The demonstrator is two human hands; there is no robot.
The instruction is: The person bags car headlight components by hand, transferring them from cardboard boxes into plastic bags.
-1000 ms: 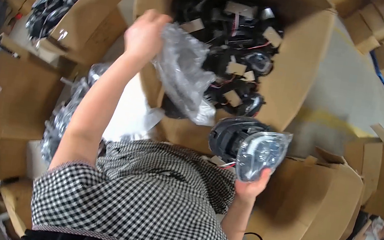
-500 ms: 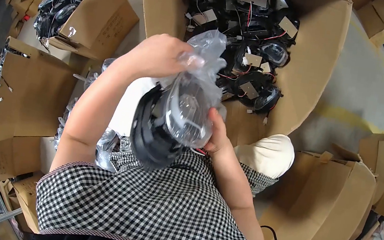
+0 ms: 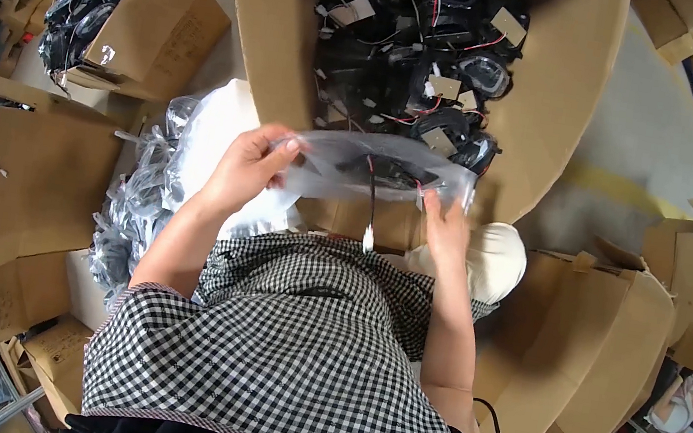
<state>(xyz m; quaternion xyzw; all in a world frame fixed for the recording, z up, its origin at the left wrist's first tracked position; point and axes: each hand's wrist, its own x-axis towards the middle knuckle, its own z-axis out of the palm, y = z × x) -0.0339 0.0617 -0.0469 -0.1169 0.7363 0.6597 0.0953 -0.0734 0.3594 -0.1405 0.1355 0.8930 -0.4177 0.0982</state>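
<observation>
When two hands spread it, a clear bag hangs over the near side of the big carton

As I follow this from far away, I see the left hand closed, thumb against fingers, pinching the bag's left end. The right hand is closed more loosely on its right end, thumb and fingers slightly apart. Through the clear bag shows a dark part, which I believe is inside, and below it hangs a black cable with a white plug.

I judge the bag to be thin, light, soft and rather slippery; the dark part should be stiff, heavier and perhaps easily scratched. I would support it from below through the bag, and never lift it by the cable. Concerning writing, I can make out none on the bag; faint printing on the left carton is too small for me to read
</observation>
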